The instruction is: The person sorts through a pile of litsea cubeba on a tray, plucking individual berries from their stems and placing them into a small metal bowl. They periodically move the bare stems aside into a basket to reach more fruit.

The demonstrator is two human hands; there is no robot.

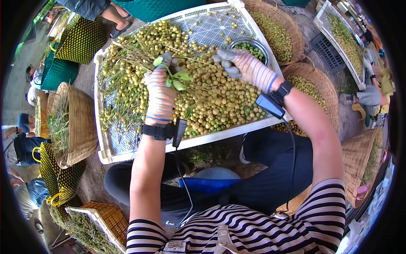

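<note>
My left hand point(161, 86), in a striped glove with grey fingertips, is closed around a thin stem with green leaves point(182, 76) and a pale green pod hanging below it. My right hand point(245, 65), gloved the same way, is a short way to the right with its fingers curled together; what they hold, if anything, is hidden. Under both hands lie many small round yellow-green fruits point(220, 99), spread over a white perforated tray point(220, 25). Beside my right hand, a metal bowl point(267, 57) holds greener fruits. Dry stems point(133, 57) lie among the fruits on the left.
Wicker baskets of fruit point(296, 31) stand right of the tray. A wicker basket of stems point(78, 122) and woven black-yellow bags point(82, 40) are on the left. Another person's leg point(112, 15) is at the upper left. My knees are below the tray's near edge.
</note>
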